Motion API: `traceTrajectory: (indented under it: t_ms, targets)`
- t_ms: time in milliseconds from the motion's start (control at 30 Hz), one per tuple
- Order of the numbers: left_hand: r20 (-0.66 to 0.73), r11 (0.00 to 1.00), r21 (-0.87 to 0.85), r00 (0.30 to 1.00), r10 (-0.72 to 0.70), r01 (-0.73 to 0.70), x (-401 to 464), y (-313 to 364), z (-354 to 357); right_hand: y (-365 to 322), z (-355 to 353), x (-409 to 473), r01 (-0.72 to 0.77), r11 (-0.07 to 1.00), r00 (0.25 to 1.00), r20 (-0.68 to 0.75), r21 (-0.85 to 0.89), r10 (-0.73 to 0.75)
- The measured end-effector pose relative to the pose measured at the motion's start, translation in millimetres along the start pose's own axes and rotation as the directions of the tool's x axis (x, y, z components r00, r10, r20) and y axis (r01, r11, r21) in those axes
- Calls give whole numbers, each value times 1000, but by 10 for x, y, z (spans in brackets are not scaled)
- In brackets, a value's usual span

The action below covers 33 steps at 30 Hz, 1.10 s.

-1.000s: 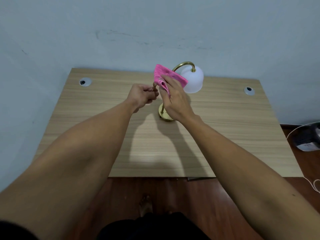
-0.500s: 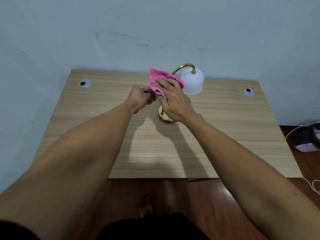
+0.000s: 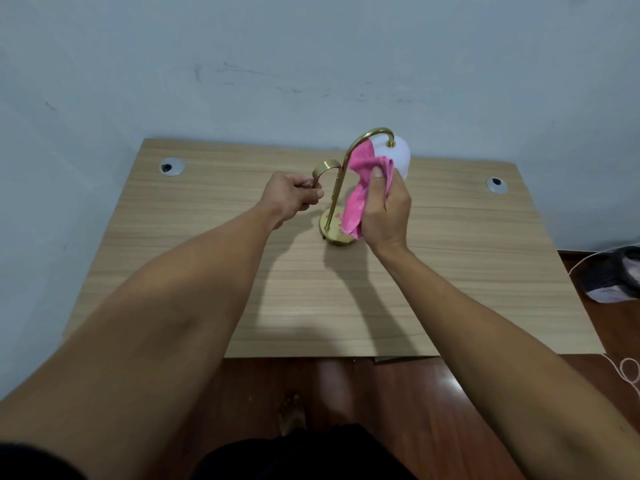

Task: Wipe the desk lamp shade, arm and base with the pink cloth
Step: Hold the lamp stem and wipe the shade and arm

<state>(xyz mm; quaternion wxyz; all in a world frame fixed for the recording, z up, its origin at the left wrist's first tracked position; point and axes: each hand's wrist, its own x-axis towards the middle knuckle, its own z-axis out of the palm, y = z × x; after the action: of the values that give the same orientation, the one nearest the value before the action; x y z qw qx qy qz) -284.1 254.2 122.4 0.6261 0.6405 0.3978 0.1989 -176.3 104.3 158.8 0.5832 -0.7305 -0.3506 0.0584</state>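
Now the right hand (image 3: 384, 209) has dropped from the top of the gold arm (image 3: 337, 188) to its right side, and the pink cloth (image 3: 363, 188) it grips — thumb pressed over bunched folds — hangs lower, near the round base (image 3: 334, 233). A moment ago the cloth covered the upper curve; that curve is bare now, so the wipe seems to be working down the arm, with the base likely next. The left hand (image 3: 294, 197) stays curled around the short gold handle (image 3: 323, 171), steadying the lamp. It stands near the back middle of the desk (image 3: 450, 271) — long axis upright, arm arching over to the right, white shade (image 3: 398, 157) opening downward.
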Motion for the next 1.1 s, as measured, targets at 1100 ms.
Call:
traceTrajectory:
  t_ms: [1100]
  targets:
    - [61, 1000, 15, 998, -5, 4, 31, 33, -55, 261, 135, 56, 576, 772, 785, 446, -269, -430]
